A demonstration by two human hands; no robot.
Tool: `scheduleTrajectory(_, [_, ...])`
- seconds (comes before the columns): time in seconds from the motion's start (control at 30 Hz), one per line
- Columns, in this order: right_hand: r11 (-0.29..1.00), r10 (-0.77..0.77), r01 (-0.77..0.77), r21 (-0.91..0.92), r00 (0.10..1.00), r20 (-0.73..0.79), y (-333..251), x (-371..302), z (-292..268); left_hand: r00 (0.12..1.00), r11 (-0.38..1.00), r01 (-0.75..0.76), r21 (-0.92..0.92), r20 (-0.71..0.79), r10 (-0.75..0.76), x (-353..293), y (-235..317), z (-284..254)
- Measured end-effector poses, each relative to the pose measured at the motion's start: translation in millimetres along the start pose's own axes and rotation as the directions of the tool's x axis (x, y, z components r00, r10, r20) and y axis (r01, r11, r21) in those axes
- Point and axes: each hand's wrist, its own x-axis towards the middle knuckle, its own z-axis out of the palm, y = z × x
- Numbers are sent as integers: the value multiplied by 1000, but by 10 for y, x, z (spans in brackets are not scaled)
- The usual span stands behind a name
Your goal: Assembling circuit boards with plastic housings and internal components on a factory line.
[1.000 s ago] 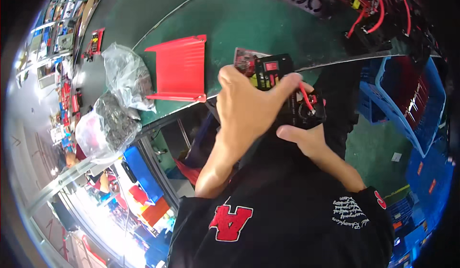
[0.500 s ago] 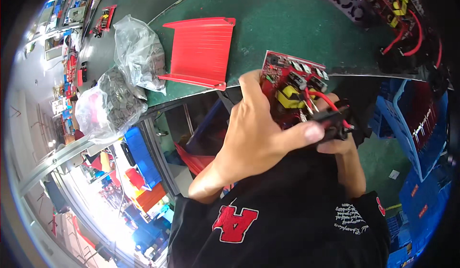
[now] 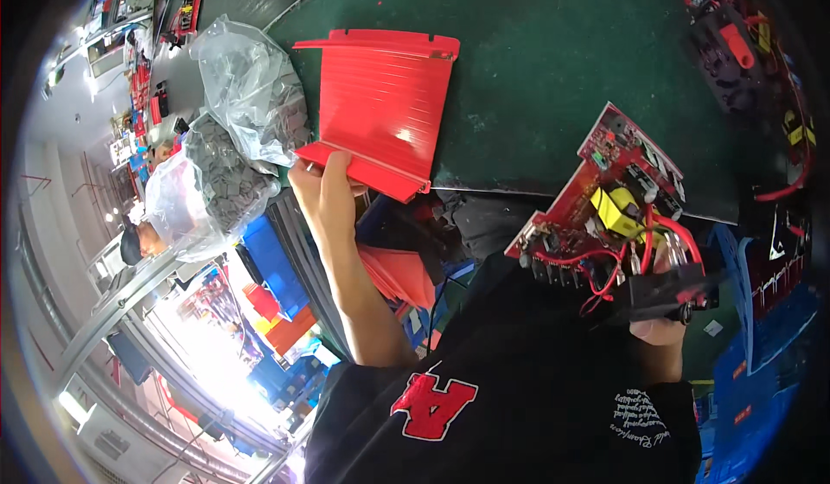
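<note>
While your left hand is closing its fingers on the near edge of the ribbed red metal housing shell, that shell is lying open on the dark green bench mat, its lower lip jutting over the table's front edge. Your right hand is gripping the black end panel of a red circuit board with a yellow transformer and red wires, holding it tilted above your lap, well apart from the shell. Just left of the shell, two clear plastic bags of small grey parts are crowding its side. More red boards with black wiring are lying at the mat's far right.
</note>
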Motion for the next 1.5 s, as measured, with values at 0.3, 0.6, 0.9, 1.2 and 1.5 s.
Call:
scheduleTrajectory(0.3, [888,412,-453,-74,858,-308,55,207,556,966,790,-166,591,-62,249,42,227,182])
scheduleTrajectory(0.6, [922,346,-383,-57,881,-324,493,30,826,340,256,-938,234,467,816,504,262,355])
scheduleTrajectory(0.9, [947,250,-294,-130,928,-276,687,4,868,433,422,-895,146,509,743,507,267,366])
scheduleTrajectory(1.2, [929,285,-332,-161,923,-259,623,70,888,475,460,-873,158,484,735,446,286,381])
scheduleTrajectory(1.5, [869,426,-464,-172,878,-218,425,279,887,454,440,-885,154,503,735,407,282,376])
